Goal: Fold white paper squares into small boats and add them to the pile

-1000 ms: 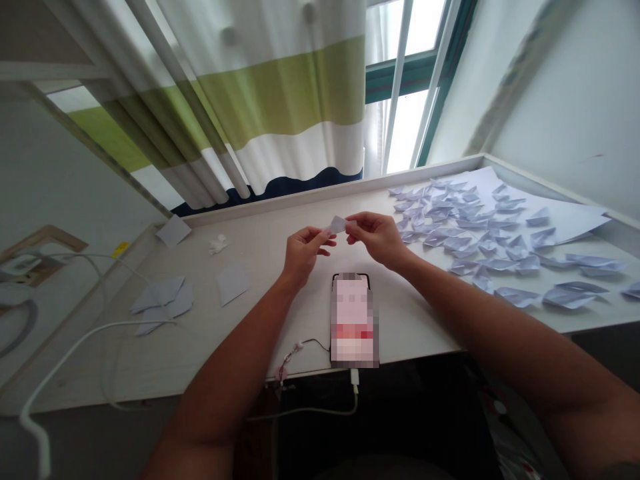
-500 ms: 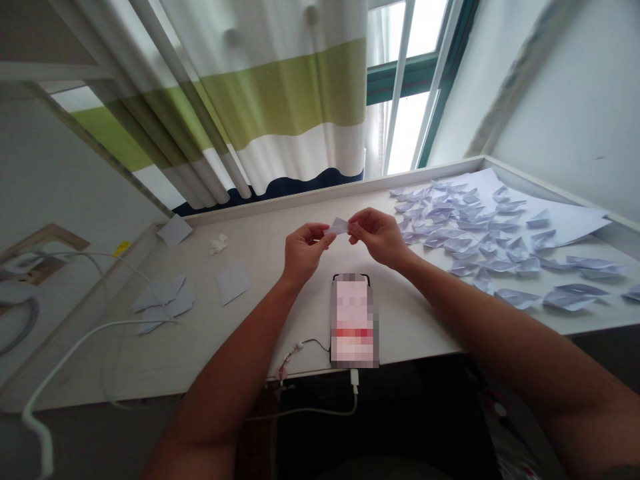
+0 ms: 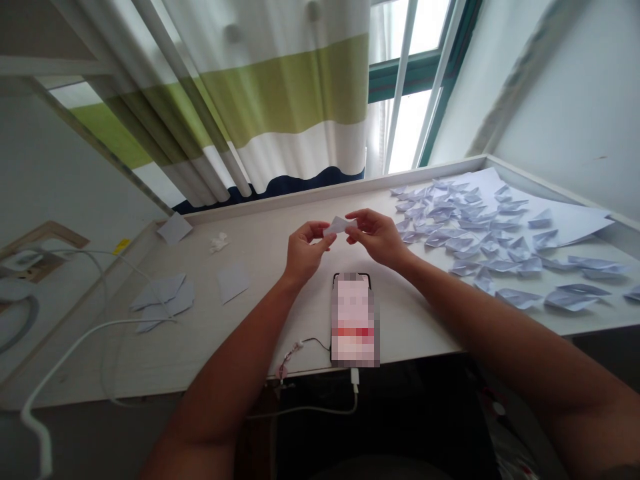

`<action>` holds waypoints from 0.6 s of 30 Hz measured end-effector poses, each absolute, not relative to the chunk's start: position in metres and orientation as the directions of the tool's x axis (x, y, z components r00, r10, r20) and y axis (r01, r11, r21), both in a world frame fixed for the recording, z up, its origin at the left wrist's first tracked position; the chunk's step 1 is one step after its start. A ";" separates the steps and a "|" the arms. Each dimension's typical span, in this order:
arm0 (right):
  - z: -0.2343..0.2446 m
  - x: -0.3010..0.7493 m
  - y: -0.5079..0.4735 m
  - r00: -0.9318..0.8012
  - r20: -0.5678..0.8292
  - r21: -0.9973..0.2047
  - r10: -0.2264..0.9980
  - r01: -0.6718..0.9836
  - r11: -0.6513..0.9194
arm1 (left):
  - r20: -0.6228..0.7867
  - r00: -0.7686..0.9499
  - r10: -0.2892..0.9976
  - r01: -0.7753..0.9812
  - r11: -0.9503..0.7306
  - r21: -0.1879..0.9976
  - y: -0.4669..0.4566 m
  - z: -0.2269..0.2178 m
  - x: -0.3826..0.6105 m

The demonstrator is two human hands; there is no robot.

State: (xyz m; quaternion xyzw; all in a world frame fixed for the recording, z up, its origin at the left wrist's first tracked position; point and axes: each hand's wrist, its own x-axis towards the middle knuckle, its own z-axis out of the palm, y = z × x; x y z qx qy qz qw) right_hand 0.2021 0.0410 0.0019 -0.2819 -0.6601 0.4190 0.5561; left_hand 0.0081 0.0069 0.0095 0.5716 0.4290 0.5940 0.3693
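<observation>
Between my hands, above the middle of the white desk (image 3: 280,267), is a small folded white paper (image 3: 339,225) with a raised peak in its centre. My left hand (image 3: 306,248) pinches its left end between thumb and fingers. The right end is gripped by my right hand (image 3: 375,235), whose fingertips cover part of it. Just below my hands a phone (image 3: 353,320) lies face up, its screen blurred out. To the right spreads a crowd of folded paper boats (image 3: 460,230), several of them overlapping.
White paper sheets (image 3: 555,215) lie under the boats' far side. On the left are a paper square (image 3: 233,283), stacked papers (image 3: 165,300), another square (image 3: 175,228) and a crumpled scrap (image 3: 218,243). A white cable (image 3: 90,331) crosses the desk's left edge; a charging cable (image 3: 355,393) joins the phone.
My two hands have spread the ends of the paper slightly, so it looks wider with a peak in the middle. My right fingers have shifted a little left over its end.
</observation>
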 end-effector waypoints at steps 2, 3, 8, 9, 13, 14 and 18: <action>0.002 0.201 0.039 -0.245 0.494 -0.869 0.834 -0.110 0.482 | 0.365 -0.049 0.930 0.015 -0.365 0.931 0.006 0.011 0.009; 0.003 0.201 0.038 -0.252 0.495 -0.869 0.832 -0.117 0.481 | 0.368 -0.042 0.929 0.007 -0.368 0.930 0.006 0.011 0.009; 0.005 0.200 0.035 -0.255 0.507 -0.862 0.823 -0.132 0.490 | 0.359 -0.004 0.934 -0.002 -0.359 0.934 0.005 0.013 0.008; 0.005 0.200 0.034 -0.258 0.509 -0.860 0.821 -0.132 0.492 | 0.354 0.009 0.935 -0.008 -0.354 0.935 0.005 0.013 0.009; 0.005 0.200 0.034 -0.274 0.507 -0.861 0.817 -0.126 0.492 | 0.337 0.031 0.941 0.002 -0.337 0.942 0.004 0.013 0.011; 0.005 0.200 0.033 -0.283 0.500 -0.865 0.819 -0.123 0.486 | 0.334 0.031 0.942 0.008 -0.335 0.942 0.004 0.012 0.012; 0.004 0.200 0.033 -0.297 0.477 -0.877 0.827 -0.108 0.468 | 0.326 0.016 0.945 -0.009 -0.326 0.945 0.006 0.010 0.011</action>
